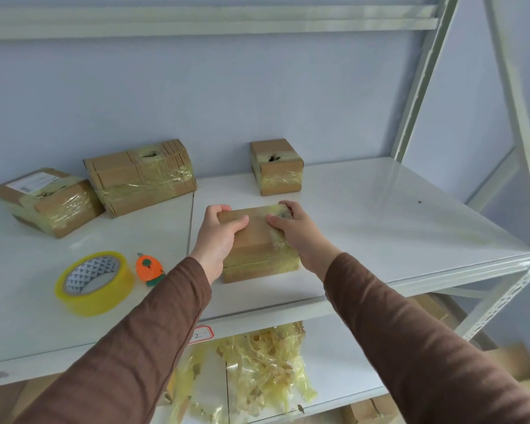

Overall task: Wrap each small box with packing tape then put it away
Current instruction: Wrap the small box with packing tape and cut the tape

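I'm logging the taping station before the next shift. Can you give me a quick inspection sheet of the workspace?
Surface: white metal shelf, glossy.
Job's things: box in hand, partly taped; three taped boxes along the back; tape roll; orange cutter beside it.
Clutter: used tape scraps heaped on the lower shelf.
Grippers: left hand and right hand both grip the box.
Cables: nothing seen.
Surroundings: pale wall, rack uprights, cardboard below.
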